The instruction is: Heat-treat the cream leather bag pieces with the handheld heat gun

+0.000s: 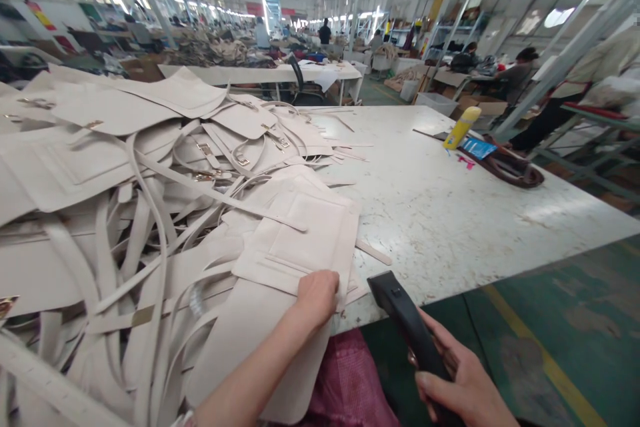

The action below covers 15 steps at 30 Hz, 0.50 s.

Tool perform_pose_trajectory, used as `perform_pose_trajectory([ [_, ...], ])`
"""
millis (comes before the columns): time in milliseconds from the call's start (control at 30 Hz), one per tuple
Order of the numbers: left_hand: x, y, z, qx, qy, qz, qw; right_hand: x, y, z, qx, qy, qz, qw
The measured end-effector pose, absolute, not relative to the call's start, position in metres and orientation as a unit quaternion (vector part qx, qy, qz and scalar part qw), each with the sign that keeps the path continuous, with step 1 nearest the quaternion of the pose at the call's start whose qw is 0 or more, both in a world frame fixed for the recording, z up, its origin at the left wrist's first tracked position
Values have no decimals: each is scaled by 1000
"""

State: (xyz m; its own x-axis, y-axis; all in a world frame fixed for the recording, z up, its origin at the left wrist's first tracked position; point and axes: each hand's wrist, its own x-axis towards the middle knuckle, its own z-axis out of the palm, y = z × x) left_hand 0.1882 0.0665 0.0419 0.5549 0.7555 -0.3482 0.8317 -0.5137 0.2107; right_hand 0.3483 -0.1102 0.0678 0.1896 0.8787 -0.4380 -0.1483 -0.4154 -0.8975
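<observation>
My left hand [318,295] is closed on the edge of a beige leather panel [310,230] with a stitched pocket, which lies at the near edge of the table. Its fingertips are hidden behind the knuckles. Wrapped round a black hair clipper [407,320] is my right hand [457,373], held off the table's front edge. The clipper's head points up and left, a short way from the panel. Beside the panel a beige strap end [374,252] rests on the tabletop.
A large heap of beige leather pieces [115,107] with straps and gold buckles covers the table's left side. On the white tabletop [450,213], at the far right, are a yellow bottle [463,128], a blue packet [477,148] and a brown coiled strap [515,170]. A person [585,87] stands beyond.
</observation>
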Motion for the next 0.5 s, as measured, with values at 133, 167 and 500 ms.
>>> perform_pose_trajectory([
  [133,185,69,47,863,458,-114,180,354,-113,67,-645,-277,550,453],
  [167,185,68,49,863,457,-114,180,354,-113,67,-647,-273,549,454],
  [500,187,65,49,873,445,-105,168,347,-116,74,-618,-290,578,447],
])
